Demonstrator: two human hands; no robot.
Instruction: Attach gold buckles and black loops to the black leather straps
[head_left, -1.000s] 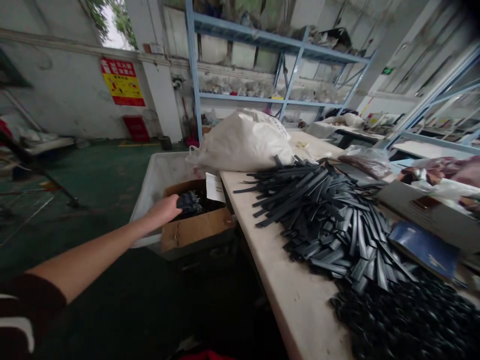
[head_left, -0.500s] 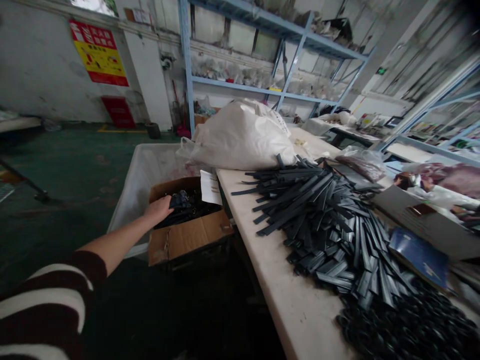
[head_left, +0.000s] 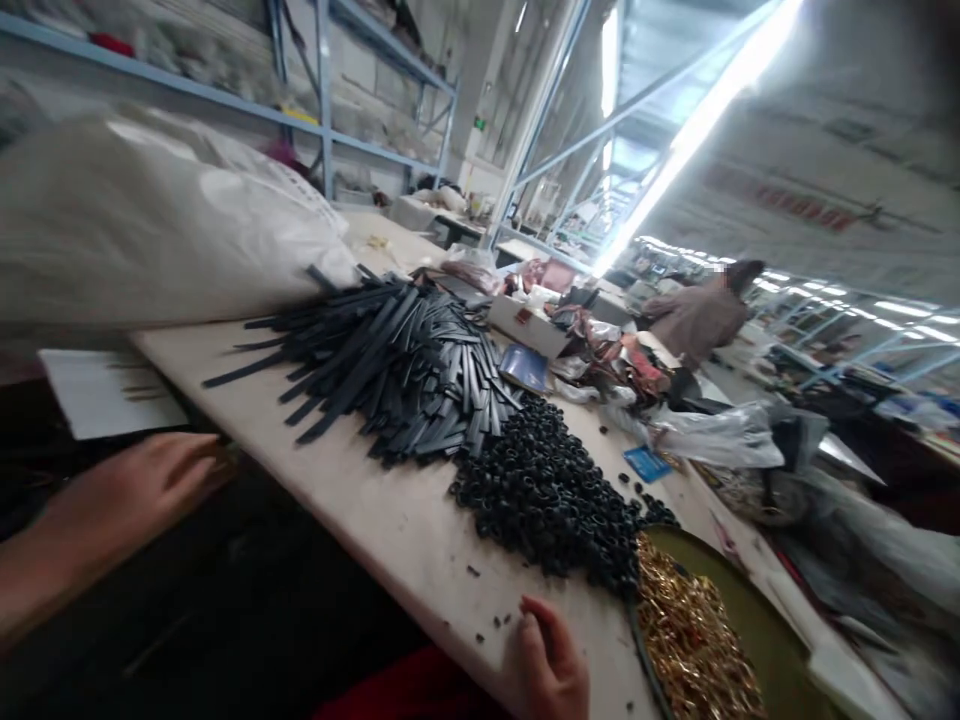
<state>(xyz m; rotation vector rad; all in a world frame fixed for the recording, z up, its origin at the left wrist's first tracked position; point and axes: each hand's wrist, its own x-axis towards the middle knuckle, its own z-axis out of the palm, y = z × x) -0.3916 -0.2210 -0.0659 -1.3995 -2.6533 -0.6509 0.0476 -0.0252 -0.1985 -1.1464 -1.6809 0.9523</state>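
Observation:
My left hand [head_left: 161,475] hovers left of the table edge, beside the white paper [head_left: 109,392] at the box. Its fingers reach forward with a gap to the thumb, and nothing shows between them, though motion smears the view. At the table's near edge, my right hand [head_left: 553,660] has its thumb and forefinger drawn together; whatever they may hold is hidden or too small. Beyond it lies a heap of small black loops [head_left: 555,490]. Behind those is a pile of flat black straps [head_left: 405,365]. A round tray [head_left: 772,620] of gold-coloured metal hardware [head_left: 694,630] stands to the right.
A large white sack [head_left: 165,220] rests at the table's [head_left: 330,490] far left end. Behind the piles are a blue booklet [head_left: 523,367], a small blue packet [head_left: 646,463] and clear plastic bags [head_left: 720,435]. Another person [head_left: 697,315] is farther back. Blue shelving [head_left: 324,100] lines the wall.
The view has swung right and nearer the table. My left hand has drawn back from the dark clasped straps in the cardboard box. My right hand and the gold hardware have come into view.

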